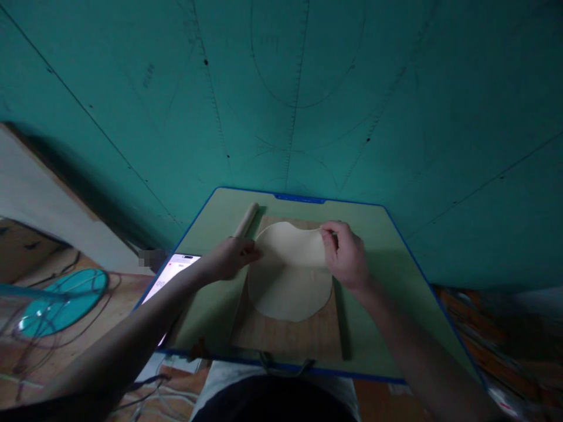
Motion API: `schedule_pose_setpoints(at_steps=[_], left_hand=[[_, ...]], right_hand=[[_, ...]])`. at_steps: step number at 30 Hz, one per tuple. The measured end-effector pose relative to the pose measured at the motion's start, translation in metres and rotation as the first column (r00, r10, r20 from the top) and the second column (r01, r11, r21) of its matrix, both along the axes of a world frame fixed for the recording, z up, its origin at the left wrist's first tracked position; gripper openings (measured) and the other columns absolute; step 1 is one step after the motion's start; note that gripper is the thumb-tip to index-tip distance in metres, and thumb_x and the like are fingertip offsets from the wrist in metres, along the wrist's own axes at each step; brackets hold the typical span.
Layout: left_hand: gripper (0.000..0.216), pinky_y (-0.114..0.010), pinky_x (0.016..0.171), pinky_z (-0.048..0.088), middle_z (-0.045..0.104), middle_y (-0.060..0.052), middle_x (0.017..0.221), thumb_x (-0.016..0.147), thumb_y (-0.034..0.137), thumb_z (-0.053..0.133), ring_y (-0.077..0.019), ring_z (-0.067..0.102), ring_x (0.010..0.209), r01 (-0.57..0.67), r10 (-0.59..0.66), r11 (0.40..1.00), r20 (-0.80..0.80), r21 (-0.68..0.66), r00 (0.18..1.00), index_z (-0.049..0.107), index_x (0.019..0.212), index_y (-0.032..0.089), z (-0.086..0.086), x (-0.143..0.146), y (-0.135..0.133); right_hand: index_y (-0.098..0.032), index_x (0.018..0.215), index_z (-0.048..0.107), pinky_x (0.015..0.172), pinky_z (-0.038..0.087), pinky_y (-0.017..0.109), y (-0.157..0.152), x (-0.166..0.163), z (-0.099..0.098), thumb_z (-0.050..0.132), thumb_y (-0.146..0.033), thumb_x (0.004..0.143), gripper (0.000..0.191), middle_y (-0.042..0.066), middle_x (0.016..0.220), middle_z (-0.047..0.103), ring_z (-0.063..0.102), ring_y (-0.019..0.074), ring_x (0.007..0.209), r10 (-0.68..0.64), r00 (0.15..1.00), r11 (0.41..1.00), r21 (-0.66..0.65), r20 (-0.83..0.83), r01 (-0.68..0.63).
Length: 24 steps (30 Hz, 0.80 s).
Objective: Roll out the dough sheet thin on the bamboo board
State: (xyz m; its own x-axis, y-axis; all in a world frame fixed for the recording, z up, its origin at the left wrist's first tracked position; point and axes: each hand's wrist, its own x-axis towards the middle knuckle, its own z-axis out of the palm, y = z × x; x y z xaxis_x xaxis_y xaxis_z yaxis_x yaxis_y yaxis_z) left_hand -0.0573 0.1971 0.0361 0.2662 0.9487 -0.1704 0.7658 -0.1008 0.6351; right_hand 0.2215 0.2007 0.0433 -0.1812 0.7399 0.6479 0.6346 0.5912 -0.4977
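A thin round sheet of pale dough [288,275] lies on a wooden board [290,337]. The board sits on a green mat with a blue edge [387,305]. My left hand [231,258] pinches the dough's left rim with closed fingers. At the upper right rim, my right hand [347,255] grips the dough, and that edge looks slightly lifted. A wooden rolling pin [246,220] lies just beyond my left hand, at the board's upper left corner.
A phone with a lit screen [169,272] lies at the mat's left edge. A teal cutting mat with printed lines [308,88] fills the background. On the left are a teal round object [61,299] and cables on a wooden floor.
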Motion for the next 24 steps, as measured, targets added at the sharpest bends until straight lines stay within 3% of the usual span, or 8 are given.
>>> schedule_pose_setpoints(at_steps=[6,11,24], left_hand=[[0.029,-0.027,0.056,0.04,0.058,-0.002,0.065,0.083,0.046,0.051,-0.016,0.053,0.062,0.017,-0.014,1.0,0.159,-0.015,0.987,0.058,0.071,0.02,0.007,0.001,-0.008],[0.026,-0.029,0.059,0.042,0.055,-0.002,0.069,0.084,0.044,0.045,-0.0168,0.051,0.065,-0.016,0.011,1.0,0.204,0.025,0.979,0.049,0.071,0.022,0.004,0.008,-0.015],[0.032,-0.031,0.06,0.05,0.052,-0.002,0.068,0.089,0.05,0.047,-0.0178,0.054,0.065,-0.077,0.04,0.993,0.353,0.091,0.935,0.05,0.075,0.022,0.015,0.019,-0.039]], right_hand=[[-0.027,0.097,0.057,0.075,0.056,0.035,0.001,0.004,0.001,0.043,-0.038,0.1,0.018,0.007,0.089,0.072,0.07,0.0229,0.084,-0.051,0.999,0.999,0.001,0.007,0.051],[-0.026,0.098,0.056,0.073,0.056,0.035,0.007,0.005,0.0,0.042,-0.038,0.1,0.019,0.008,0.09,0.072,0.07,0.0228,0.082,-0.073,0.997,0.997,0.004,-0.038,0.073],[-0.024,0.103,0.061,0.08,0.056,0.033,0.016,0.006,0.016,0.045,-0.031,0.099,0.018,0.008,0.096,0.075,0.072,0.0214,0.087,0.009,1.0,0.995,0.103,-0.015,-0.008]])
